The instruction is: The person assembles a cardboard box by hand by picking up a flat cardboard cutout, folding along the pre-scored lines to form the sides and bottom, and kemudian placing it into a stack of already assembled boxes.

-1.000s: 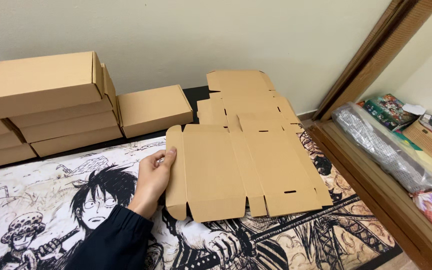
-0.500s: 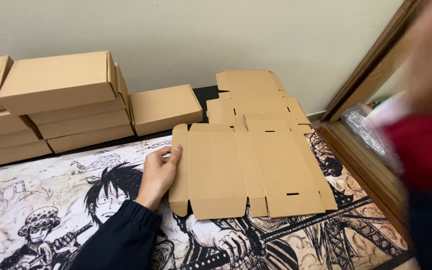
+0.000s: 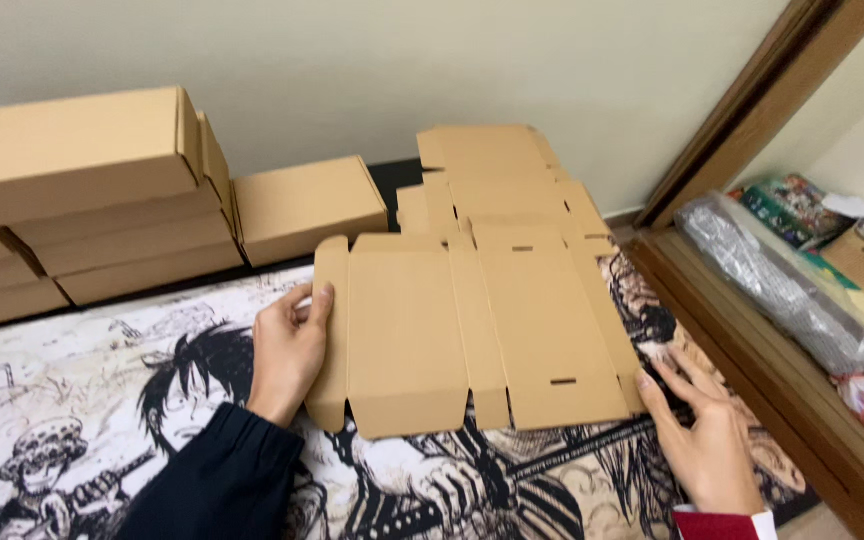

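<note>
Stacked assembled cardboard boxes (image 3: 82, 200) far left against the wall, one more single box (image 3: 307, 208) beside them, all well apart from the work. Left hand (image 3: 289, 350), dark sleeve, lies on the left side flap of the flat die-cut box blank (image 3: 472, 330); its fingers (image 3: 314, 300) are loosely curled over the flap edge, thumb under or beside it, a light hold rather than a clench. The blank lies flat on a printed cartoon mat (image 3: 102, 400), centre of view, touching a pile of more flat blanks (image 3: 497, 180) just behind it. Right hand (image 3: 707, 440), red cuff, is open with fingertips touching the blank's near-right corner, gripping nothing. To fold cleanly, I'd keep the right fingertips pinning that corner so the sheet can't slide, and bend the left flap along its scored crease, not mid-panel. Room: open mat toward the camera and to the left; tight on the right, where the wooden door frame (image 3: 752, 330) runs just beside the blank's edge, with wrapped clutter beyond it.
</note>
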